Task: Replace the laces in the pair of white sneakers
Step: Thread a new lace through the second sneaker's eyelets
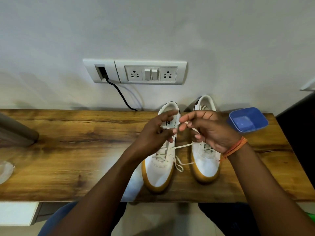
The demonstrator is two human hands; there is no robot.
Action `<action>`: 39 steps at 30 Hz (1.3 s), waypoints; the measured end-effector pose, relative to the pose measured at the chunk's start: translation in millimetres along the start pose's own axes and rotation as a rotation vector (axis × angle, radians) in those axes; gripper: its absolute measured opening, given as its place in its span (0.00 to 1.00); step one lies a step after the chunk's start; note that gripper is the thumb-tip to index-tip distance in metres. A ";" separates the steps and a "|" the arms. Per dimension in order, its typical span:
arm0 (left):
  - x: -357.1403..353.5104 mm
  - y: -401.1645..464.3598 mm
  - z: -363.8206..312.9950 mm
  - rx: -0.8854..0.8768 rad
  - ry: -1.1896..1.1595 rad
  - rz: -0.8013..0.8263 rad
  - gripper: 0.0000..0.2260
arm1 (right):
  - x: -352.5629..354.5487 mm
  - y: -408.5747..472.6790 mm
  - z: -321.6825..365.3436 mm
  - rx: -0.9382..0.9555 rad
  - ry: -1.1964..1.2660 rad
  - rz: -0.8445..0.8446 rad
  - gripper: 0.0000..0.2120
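Head view. Two white sneakers with gum-coloured soles stand side by side on a wooden bench (68, 150), toes toward the person and heels near the wall. The left sneaker (159, 169) is partly laced with a cream lace (181, 147); one strand runs from its eyelets across the gap toward the right sneaker (205, 160), and a loose loop of lace lies on the bench between the two shoes. Both hands are raised above the left sneaker's tongue. The left hand (153, 133) has its fingers curled, thumb and fingertips closed on the lace just above the eyelets. The right hand (209, 132), with an orange thread band (236, 147) at the wrist, pinches the lace end between thumb and forefinger, the remaining fingers curled beneath; the tips of the two hands nearly meet. The right sneaker carries its own lace, largely hidden under the right hand. A blue plastic tub (248, 120) sits on the bench just right of the right sneaker's heel. On the wall behind, a white socket panel (136, 72) holds two outlets and switches, and a black cable (121, 95) drops from it to the bench's back edge.
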State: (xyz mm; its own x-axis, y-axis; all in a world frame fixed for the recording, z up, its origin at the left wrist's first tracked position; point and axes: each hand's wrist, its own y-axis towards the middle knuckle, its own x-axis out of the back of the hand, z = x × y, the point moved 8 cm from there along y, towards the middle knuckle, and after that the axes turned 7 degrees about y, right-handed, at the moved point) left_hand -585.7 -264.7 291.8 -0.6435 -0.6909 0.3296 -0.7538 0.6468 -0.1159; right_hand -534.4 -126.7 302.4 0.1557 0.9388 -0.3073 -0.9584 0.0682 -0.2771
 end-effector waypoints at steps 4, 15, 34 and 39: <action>-1.4 3.5 5.3 -0.033 0.052 0.092 0.04 | 2.2 2.2 -5.7 -0.045 -0.069 -0.022 0.13; 36.6 11.4 18.3 -0.138 0.473 -0.037 0.06 | 19.5 0.4 -9.6 -0.092 -0.555 -0.040 0.13; 26.7 6.3 13.0 -0.170 0.428 -0.097 0.07 | -15.8 8.8 -59.4 -0.152 -0.179 -0.245 0.06; 33.6 6.1 30.4 -0.011 0.526 -0.144 0.09 | -13.1 10.8 -59.2 -0.092 -0.367 -0.300 0.04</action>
State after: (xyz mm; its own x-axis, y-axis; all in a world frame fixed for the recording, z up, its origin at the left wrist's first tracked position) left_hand -616.0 -293.8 273.7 -0.3777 -0.5198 0.7663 -0.8262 0.5628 -0.0254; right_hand -532.6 -158.3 249.5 0.3115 0.9406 0.1350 -0.8565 0.3395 -0.3887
